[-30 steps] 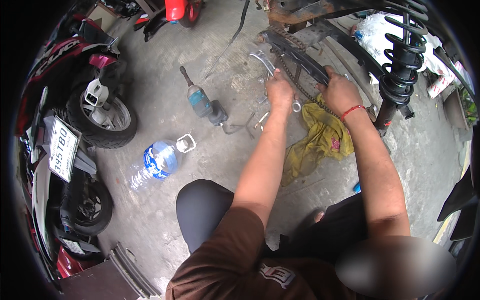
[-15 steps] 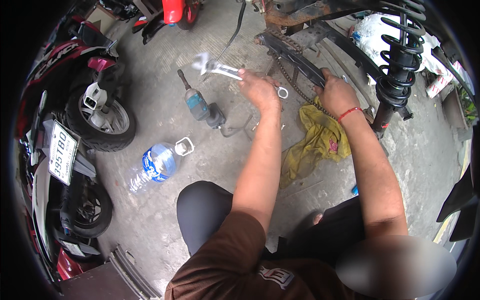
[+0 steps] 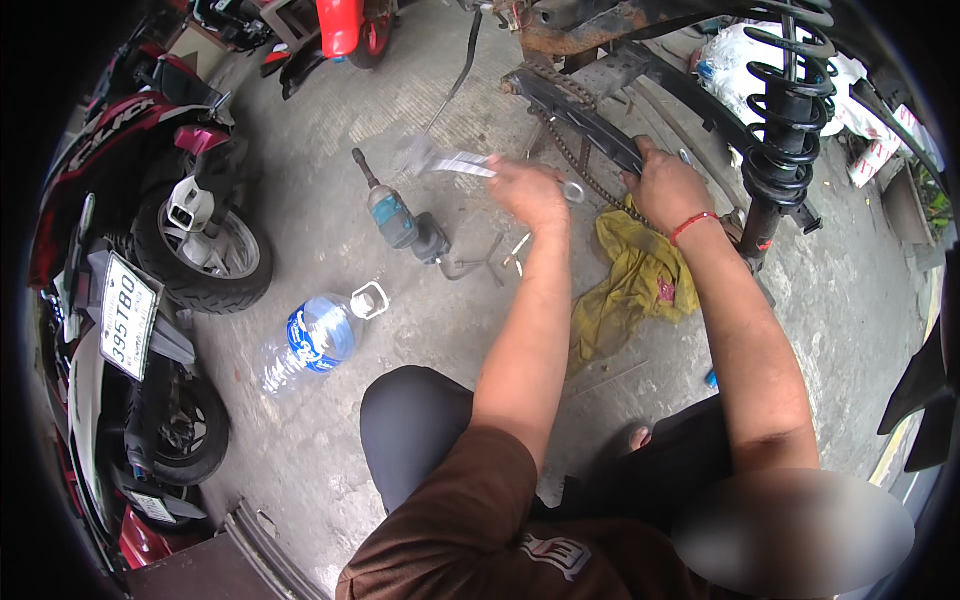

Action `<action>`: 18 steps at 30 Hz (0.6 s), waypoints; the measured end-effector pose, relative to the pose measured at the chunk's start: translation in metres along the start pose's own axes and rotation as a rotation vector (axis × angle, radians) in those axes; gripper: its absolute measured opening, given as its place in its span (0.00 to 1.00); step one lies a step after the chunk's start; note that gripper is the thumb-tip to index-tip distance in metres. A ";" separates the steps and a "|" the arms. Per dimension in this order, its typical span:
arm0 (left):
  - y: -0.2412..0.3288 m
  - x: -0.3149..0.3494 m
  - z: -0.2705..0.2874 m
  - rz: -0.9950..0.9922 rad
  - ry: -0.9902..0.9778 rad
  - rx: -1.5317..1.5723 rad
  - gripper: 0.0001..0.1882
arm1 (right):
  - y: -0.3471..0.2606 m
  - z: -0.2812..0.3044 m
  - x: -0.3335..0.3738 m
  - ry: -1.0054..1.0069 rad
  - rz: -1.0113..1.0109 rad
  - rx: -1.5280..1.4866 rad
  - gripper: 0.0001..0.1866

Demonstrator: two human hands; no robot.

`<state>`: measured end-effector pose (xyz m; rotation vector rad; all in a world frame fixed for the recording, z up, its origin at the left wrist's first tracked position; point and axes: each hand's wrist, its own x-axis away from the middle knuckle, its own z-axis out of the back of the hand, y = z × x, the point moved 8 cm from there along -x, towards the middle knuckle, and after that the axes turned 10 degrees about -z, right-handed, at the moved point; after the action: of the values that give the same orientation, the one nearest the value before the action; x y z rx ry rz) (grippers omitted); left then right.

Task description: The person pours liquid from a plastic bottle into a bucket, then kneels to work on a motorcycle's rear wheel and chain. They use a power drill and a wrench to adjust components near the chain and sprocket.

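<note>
My left hand (image 3: 530, 192) is closed around the handle of a silver adjustable wrench (image 3: 462, 163). The wrench's jaw end points left and is smeared by motion, while the ring at its handle end shows beyond my fingers. My right hand (image 3: 672, 188) wraps over the black swingarm (image 3: 590, 122) of a partly stripped motorcycle, its fingertips hidden behind the bar. Beside those fingers a small silver end shows, too little to name. Along the swingarm hangs a rusty drive chain (image 3: 570, 150). Under my right wrist, a yellow cloth (image 3: 625, 290) lies crumpled on the concrete.
A teal and black power tool (image 3: 400, 222) lies left of my left hand, near a clear plastic bottle (image 3: 322, 333). Parked motorcycles line the left, one with its rear tyre (image 3: 215, 245) closest. A black coil-spring shock absorber (image 3: 785, 140) stands at right, before a white sack (image 3: 745, 70).
My left hand and the adjustable wrench have shifted slightly right and down, and the wrench's jaw end is more blurred. My right hand keeps its grip on the swingarm.
</note>
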<state>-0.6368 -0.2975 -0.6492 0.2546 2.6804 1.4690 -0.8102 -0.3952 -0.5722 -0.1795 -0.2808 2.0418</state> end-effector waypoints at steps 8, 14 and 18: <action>-0.018 -0.006 0.011 0.191 -0.139 -0.075 0.18 | 0.001 0.006 -0.004 -0.038 -0.050 0.023 0.24; -0.016 0.004 0.008 0.205 -0.162 -0.068 0.17 | 0.003 0.008 -0.001 -0.043 -0.104 -0.042 0.26; -0.007 0.004 0.006 0.120 -0.125 0.000 0.18 | 0.008 0.004 -0.003 -0.070 -0.129 -0.086 0.29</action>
<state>-0.6409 -0.2952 -0.6581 0.4982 2.6072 1.4315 -0.8164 -0.4017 -0.5699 -0.1398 -0.4138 1.9117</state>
